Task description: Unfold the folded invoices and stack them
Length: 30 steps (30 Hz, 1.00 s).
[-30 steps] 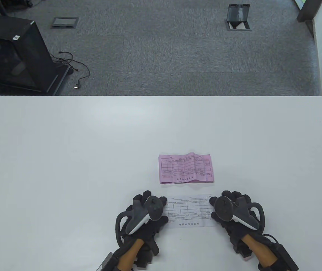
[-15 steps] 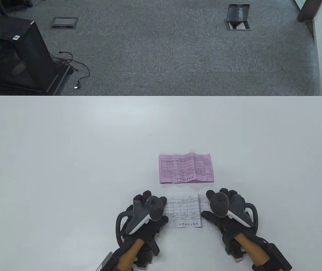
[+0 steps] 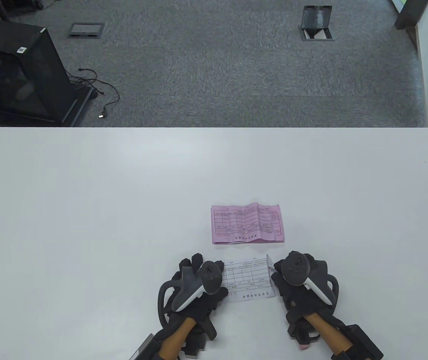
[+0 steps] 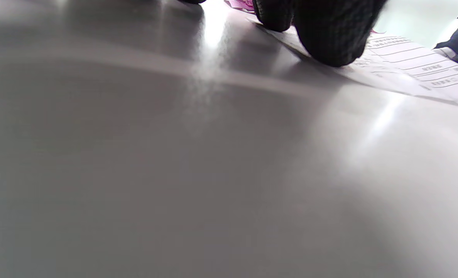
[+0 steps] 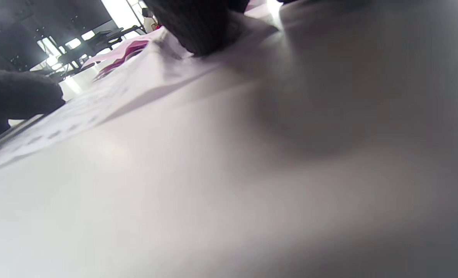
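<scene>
Landmark: the pink stack (image 3: 247, 224) of opened invoices lies on the white table (image 3: 86, 206); all places here are given from it.
White invoice: the white invoice (image 3: 250, 279) lies flat just in front of the pink stack, on the person's side, not touching it.
Left hand: the left hand (image 3: 199, 285) rests on the left end of the white invoice; in the left wrist view a fingertip (image 4: 329, 34) presses the paper down, but whether the fingers are spread I cannot tell.
Right hand: the right hand (image 3: 298, 279) holds the right end, where a small corner stands up; pinching or only pressing, I cannot tell.
Progress: the pink sheets seem already opened and stacked; the white sheet looks nearly open, and I judge it must next go on the stack.
Writing: both papers carry a printed table with small characters, too small to read.
Floor: a black cabinet (image 3: 19, 75) stands far behind the stack.
</scene>
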{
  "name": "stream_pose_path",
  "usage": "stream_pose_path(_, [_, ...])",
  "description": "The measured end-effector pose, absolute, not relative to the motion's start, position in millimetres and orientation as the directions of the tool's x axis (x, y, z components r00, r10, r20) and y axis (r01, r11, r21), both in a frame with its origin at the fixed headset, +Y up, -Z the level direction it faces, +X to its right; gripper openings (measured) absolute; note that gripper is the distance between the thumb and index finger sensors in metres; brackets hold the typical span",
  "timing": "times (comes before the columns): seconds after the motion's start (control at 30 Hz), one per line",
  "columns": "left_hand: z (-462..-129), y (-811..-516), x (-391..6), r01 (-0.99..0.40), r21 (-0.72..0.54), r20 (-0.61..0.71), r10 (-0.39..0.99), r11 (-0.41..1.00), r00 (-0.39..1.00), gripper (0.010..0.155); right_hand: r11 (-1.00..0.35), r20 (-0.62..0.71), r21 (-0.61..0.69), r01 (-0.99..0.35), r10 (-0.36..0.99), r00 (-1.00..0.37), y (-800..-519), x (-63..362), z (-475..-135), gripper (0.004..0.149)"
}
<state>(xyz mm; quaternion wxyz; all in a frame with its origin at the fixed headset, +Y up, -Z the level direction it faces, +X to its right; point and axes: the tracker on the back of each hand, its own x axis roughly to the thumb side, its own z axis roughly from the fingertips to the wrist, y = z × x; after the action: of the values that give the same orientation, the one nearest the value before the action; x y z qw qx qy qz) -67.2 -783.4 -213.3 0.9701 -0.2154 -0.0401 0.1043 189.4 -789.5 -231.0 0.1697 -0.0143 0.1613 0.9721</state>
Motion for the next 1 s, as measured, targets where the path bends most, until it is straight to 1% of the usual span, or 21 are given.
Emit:
stream_pose_path(0.1, [-214, -783, -67, -0.186, -0.426, 0.033, 0.22, 0.886, 0.975, 0.073, -0.857, -0.112, 0.298, -0.421, 0.406, -0.907, -791, 192, -230, 0.038])
stream_pose_path(0.17, [-213, -784, -67, -0.192, -0.426, 0.03, 0.226, 0.884, 0.974, 0.074, -0.862, -0.104, 0.285, -0.42, 0.408, -0.907, -789, 193, -229, 0.038])
stream_pose_path(0.23, [-214, -784, -67, -0.201, -0.425, 0.026, 0.234, 0.882, 0.972, 0.074, -0.858, -0.085, 0.258, -0.444, 0.438, -0.895, -786, 195, -229, 0.038])
stream_pose_path(0.3, [-213, -784, -69, -0.221, -0.422, 0.019, 0.252, 0.879, 0.967, 0.075, -0.828, -0.063, 0.21, -0.52, 0.519, -0.853, -781, 196, -228, 0.038])
stream_pose_path(0.33, [-213, -784, -70, -0.234, -0.42, 0.014, 0.264, 0.877, 0.964, 0.075, -0.791, -0.05, 0.175, -0.586, 0.587, -0.808, -778, 196, -227, 0.037])
stream_pose_path(0.4, [-213, -783, -73, -0.268, -0.41, 0.007, 0.297, 0.872, 0.955, 0.077, -0.728, -0.04, 0.143, -0.67, 0.673, -0.739, -774, 196, -226, 0.037])
stream_pose_path(0.47, [-213, -781, -79, -0.335, -0.381, -0.011, 0.358, 0.862, 0.934, 0.08, -0.675, -0.023, 0.184, -0.714, 0.724, -0.69, -769, 195, -225, 0.037])
stream_pose_path(0.53, [-214, -777, -86, -0.431, -0.371, -0.032, 0.453, 0.823, 0.891, 0.083, -0.627, 0.014, 0.196, -0.754, 0.771, -0.637, -760, 193, -224, 0.037])
stream_pose_path(0.6, [-215, -773, -97, -0.581, -0.358, -0.055, 0.604, 0.732, 0.795, 0.089, -0.575, 0.082, 0.196, -0.794, 0.817, -0.571, -743, 190, -220, 0.037])
stream_pose_path(0.63, [-216, -772, -101, -0.634, -0.36, -0.062, 0.661, 0.684, 0.748, 0.092, -0.565, 0.104, 0.197, -0.801, 0.825, -0.556, -738, 189, -218, 0.037])
stream_pose_path(0.67, [-216, -772, -107, -0.709, -0.372, -0.062, 0.746, 0.6, 0.663, 0.095, -0.533, 0.157, 0.202, -0.822, 0.846, -0.51, -728, 187, -215, 0.037])
stream_pose_path(0.7, [-217, -772, -110, -0.751, -0.382, -0.058, 0.797, 0.538, 0.601, 0.099, -0.51, 0.196, 0.212, -0.834, 0.858, -0.475, -723, 186, -213, 0.037])
stream_pose_path(0.77, [-217, -772, -117, -0.853, -0.403, -0.048, 0.923, 0.333, 0.383, 0.104, -0.449, 0.263, 0.238, -0.861, 0.884, -0.388, -712, 184, -209, 0.037])
stream_pose_path(0.83, [-216, -771, -121, -0.883, -0.409, -0.034, 0.963, 0.23, 0.266, 0.107, -0.4, 0.307, 0.258, -0.879, 0.897, -0.318, -706, 183, -207, 0.037])
stream_pose_path(0.87, [-216, -770, -122, -0.887, -0.408, -0.028, 0.968, 0.216, 0.248, 0.106, -0.385, 0.31, 0.254, -0.887, 0.901, -0.302, -705, 183, -206, 0.037])
stream_pose_path(0.93, [-214, -769, -122, -0.895, -0.38, -0.01, 0.966, 0.235, 0.258, 0.104, -0.329, 0.315, 0.244, -0.912, 0.917, -0.246, -706, 185, -207, 0.037])
stream_pose_path(1.0, [-213, -769, -120, -0.901, -0.356, -0.002, 0.965, 0.246, 0.264, 0.101, -0.267, 0.301, 0.266, -0.926, 0.936, -0.183, -709, 186, -209, 0.037])
